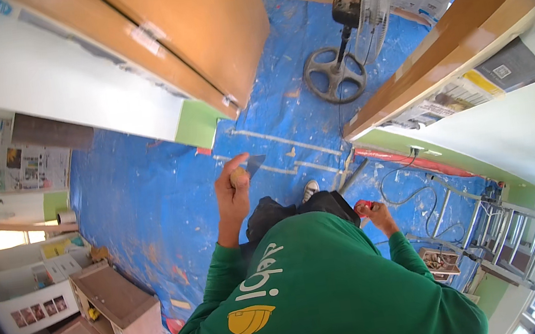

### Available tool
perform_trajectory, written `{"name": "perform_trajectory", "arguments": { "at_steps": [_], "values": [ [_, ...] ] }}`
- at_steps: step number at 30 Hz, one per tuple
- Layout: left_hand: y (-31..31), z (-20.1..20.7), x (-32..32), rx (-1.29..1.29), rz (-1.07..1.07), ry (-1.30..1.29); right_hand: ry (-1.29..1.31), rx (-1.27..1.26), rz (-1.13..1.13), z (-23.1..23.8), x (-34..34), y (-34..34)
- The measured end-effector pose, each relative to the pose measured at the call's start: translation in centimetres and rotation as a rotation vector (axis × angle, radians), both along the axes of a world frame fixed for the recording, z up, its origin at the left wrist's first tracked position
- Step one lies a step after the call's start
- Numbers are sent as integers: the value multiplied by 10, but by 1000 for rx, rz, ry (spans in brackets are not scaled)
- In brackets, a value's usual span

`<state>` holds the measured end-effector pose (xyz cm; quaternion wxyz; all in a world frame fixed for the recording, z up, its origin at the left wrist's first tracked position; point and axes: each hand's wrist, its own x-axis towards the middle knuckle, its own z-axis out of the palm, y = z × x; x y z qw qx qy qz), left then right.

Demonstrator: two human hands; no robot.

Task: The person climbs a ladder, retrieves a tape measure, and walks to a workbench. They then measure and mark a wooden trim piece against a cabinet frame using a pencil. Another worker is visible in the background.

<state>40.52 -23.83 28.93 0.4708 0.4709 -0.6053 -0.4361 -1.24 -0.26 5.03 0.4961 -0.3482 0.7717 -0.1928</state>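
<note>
The left hand [233,188] grips a light, stiff scraper [250,166] by its handle, blade at 2 o'clock; the right hand [373,212] squeezes a small red thing [362,206].

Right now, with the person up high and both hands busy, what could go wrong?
1. The left hand holds a scraper and the right hand a small red thing; either could drop to the blue sheet far below.
2. With no free hand, balance may be harder to recover.
3. A cable and a ladder lie below, possibly a trip hazard when stepping down.
</note>
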Motion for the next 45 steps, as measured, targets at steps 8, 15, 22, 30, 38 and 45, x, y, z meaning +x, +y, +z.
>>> {"name": "perform_trajectory", "arguments": {
  "at_steps": [8, 15, 22, 30, 38, 45],
  "values": [
    [-103, 0, -54, 74, -169, -47, 55, 5, -122, 8, 22, -36],
    [-224, -11, -72, 220, -320, -24, 50, 175, -167, -7, 38, -70],
    [-374, 32, -75, 317, -582, -3, 240, 233, -133, -11, 72, -146],
    [-513, 39, -98, 479, -478, 226, 409, 105, -280, 15, 122, -272],
    [-591, 35, -140, 480, -404, 189, -72, -29, -742, 50, 96, -362],
    [-652, 69, -188, 468, -369, 153, -178, -106, -680, 55, 25, -487]
  ]
}}
